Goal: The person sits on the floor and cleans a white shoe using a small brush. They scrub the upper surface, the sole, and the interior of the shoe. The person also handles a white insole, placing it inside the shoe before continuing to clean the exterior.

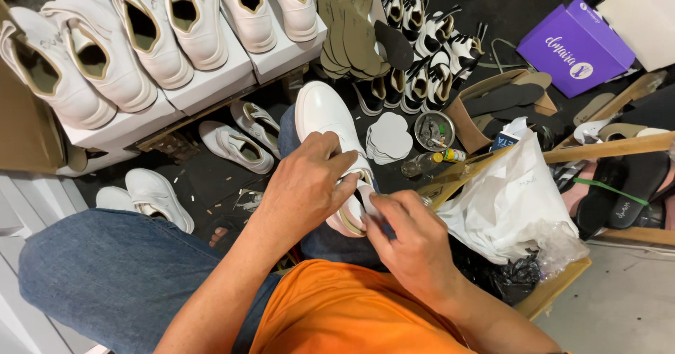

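A white shoe [325,112] lies toe-away on my right knee, over blue jeans. My left hand [304,185] clasps it from the left at the collar, fingers curled over the opening. My right hand [409,236] pinches the shoe's white tongue or insole edge [363,203] at the heel end, fingertips touching those of the left hand. The heel of the shoe is hidden under both hands.
White boxes [211,87] at the upper left carry several white shoes. More white shoes [235,145] lie on the dark floor. Olive insoles [351,30], black-and-white shoes [429,52], a round tin [434,130], a purple box [573,44] and a white plastic bag [513,196] crowd the right.
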